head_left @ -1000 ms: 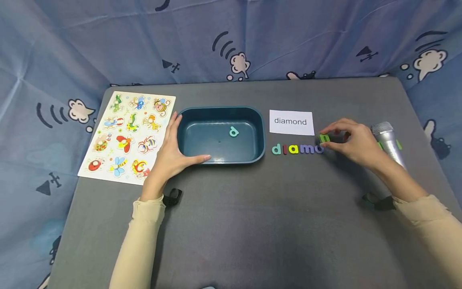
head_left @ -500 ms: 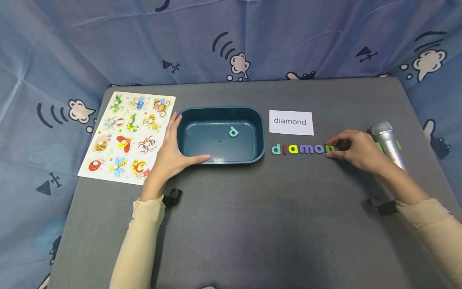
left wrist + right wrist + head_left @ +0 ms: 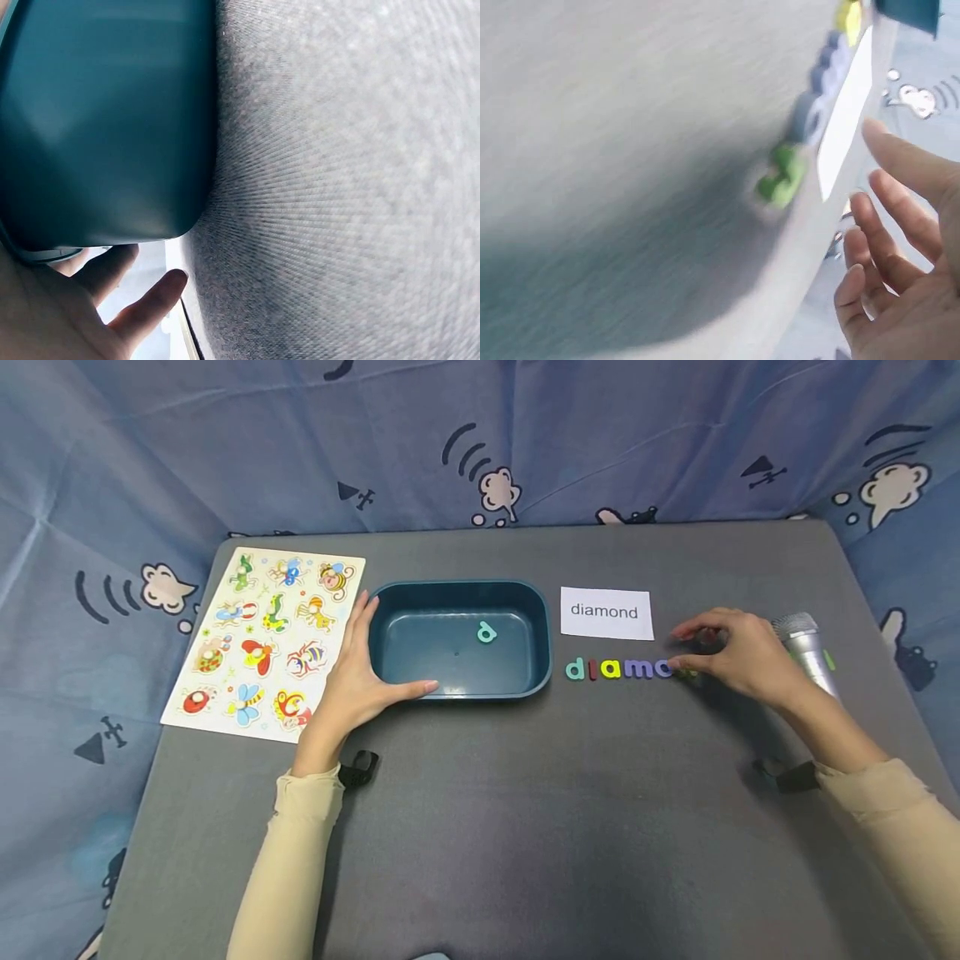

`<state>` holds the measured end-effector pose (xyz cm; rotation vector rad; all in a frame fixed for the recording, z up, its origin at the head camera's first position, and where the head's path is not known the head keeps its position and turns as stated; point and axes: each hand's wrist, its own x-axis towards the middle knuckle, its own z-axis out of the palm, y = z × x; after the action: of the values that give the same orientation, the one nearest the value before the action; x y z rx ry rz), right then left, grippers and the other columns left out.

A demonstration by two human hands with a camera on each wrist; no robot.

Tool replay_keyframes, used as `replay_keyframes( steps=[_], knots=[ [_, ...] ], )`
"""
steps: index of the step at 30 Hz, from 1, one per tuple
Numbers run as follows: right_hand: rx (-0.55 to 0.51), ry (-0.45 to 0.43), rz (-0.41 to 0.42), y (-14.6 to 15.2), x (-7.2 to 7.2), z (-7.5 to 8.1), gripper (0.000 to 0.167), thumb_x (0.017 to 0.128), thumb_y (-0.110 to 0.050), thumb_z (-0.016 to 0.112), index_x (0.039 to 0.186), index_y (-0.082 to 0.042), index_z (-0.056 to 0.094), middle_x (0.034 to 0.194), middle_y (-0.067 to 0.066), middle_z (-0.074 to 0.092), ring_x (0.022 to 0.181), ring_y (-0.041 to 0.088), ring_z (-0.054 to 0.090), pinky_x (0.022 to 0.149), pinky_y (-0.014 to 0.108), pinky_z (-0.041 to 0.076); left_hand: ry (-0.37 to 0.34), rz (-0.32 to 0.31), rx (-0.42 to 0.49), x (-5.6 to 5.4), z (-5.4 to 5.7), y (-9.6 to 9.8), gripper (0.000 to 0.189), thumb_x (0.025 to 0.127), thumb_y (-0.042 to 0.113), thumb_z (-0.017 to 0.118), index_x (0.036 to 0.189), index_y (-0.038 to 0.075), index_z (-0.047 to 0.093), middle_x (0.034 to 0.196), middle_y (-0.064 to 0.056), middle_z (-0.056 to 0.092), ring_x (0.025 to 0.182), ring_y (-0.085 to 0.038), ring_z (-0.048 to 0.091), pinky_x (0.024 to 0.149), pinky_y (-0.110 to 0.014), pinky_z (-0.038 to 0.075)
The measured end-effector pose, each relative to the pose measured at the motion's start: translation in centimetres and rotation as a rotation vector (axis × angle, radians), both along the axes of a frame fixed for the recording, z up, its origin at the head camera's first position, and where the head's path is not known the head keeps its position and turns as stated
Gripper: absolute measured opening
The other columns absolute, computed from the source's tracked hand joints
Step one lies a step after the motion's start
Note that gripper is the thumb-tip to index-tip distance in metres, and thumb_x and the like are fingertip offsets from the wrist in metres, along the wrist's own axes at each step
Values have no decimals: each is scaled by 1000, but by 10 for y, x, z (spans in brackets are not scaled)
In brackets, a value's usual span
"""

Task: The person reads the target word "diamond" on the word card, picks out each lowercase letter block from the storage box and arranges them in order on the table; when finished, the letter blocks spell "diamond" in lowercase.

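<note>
My left hand (image 3: pixel 351 672) holds the near left corner of a dark teal plastic tub (image 3: pixel 459 697), thumb along the front rim and fingers at the left side. In the left wrist view the tub's outer wall (image 3: pixel 112 135) fills the upper left, with the fingers (image 3: pixel 150 307) past its end. Inside the tub lies one mint-green letter (image 3: pixel 487 632). My right hand (image 3: pixel 742 652) hovers at the end of a row of coloured letters (image 3: pixel 611 669), thumb and fingers apart around nothing. Below it lies the green letter n (image 3: pixel 782 176), mostly covered in the head view.
Behind the letters lies a white card (image 3: pixel 607 613) printed "diamond". A silver microphone (image 3: pixel 806 647) with green parts lies right of my right hand. An insect sticker sheet (image 3: pixel 262 643) is left of the tub. Patterned blue cloth (image 3: pixel 480 443) rises behind the grey table (image 3: pixel 487 827).
My right hand has set the green n down after the purple o, then let go of it and risen slightly up and left. The left hand and tub have stayed in place.
</note>
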<state>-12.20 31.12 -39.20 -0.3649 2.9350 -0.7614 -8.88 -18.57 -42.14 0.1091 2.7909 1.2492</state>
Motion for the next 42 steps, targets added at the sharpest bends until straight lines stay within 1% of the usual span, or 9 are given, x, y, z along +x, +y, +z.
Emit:
replay_keyframes(
  steps=[5, 9, 15, 21, 25, 29, 34, 38, 42],
  knots=[
    [-98, -14, 8, -32, -6, 11, 35, 85, -12, 90, 116, -4, 77, 111, 16, 72, 95, 26, 57, 73, 25, 38, 1, 1, 2, 0, 0, 0, 138, 69, 53, 97, 172, 34, 7, 179, 14, -3, 166, -24, 12, 124, -70, 28],
    [-247, -39, 42, -65, -10, 15, 31, 88, -10, 87, 117, -6, 77, 107, 15, 73, 90, 17, 57, 70, 20, 40, 6, 2, 6, 0, 0, 0, 138, 68, 53, 97, 172, 33, 8, 180, 10, -1, 166, -23, 11, 124, -69, 28],
    [-401, -27, 117, -119, -18, 18, 34, 90, -9, 86, 122, -7, 76, 113, 14, 75, 101, 26, 59, 85, 31, 43, 9, 2, 9, -1, -1, -1, 138, 68, 55, 96, 172, 33, 9, 180, 8, 0, 166, -23, 11, 124, -68, 28],
    [-472, 10, 250, -171, -31, 15, 37, 86, -7, 88, 122, -4, 77, 118, 15, 77, 118, 29, 66, 106, 49, 46, 13, 0, 8, -3, 0, -1, 138, 68, 56, 96, 172, 31, 9, 180, 8, 1, 166, -22, 12, 125, -67, 27],
    [-391, -32, 328, -195, -39, 10, 41, 86, -7, 88, 125, -3, 76, 124, 16, 77, 122, 31, 69, 120, 52, 36, 2, 2, 6, -3, 1, -1, 137, 69, 55, 96, 172, 31, 9, 180, 8, 1, 166, -22, 11, 126, -67, 26],
    [-216, -58, 346, -210, -45, 6, 45, 86, -12, 90, 129, -7, 76, 127, 13, 77, 121, 31, 68, 118, 55, 27, -7, 3, 1, -3, 2, 0, 137, 69, 55, 96, 172, 31, 8, 180, 9, 0, 166, -23, 11, 126, -67, 26],
    [-30, -75, 344, -219, -45, 4, 50, 87, -13, 89, 135, -10, 74, 136, 10, 74, 127, 29, 66, 115, 53, 28, -1, 2, -6, -2, 2, 0, 137, 69, 55, 96, 172, 31, 8, 180, 8, 0, 166, -22, 10, 126, -67, 26],
    [33, -51, 344, -222, -42, 2, 50, 88, -12, 87, 136, -10, 74, 139, 9, 72, 131, 29, 66, 115, 55, 27, 4, 4, -8, -1, 1, 0, 138, 68, 56, 96, 172, 32, 8, 180, 8, 0, 166, -22, 11, 126, -67, 27],
    [57, -9, 339, -224, -40, -2, 42, 88, -10, 87, 129, -9, 77, 134, 9, 75, 125, 29, 68, 114, 55, 28, 9, 6, -6, -1, 0, 0, 138, 68, 56, 96, 172, 33, 8, 180, 9, -1, 166, -23, 12, 125, -67, 27]
  ],
)
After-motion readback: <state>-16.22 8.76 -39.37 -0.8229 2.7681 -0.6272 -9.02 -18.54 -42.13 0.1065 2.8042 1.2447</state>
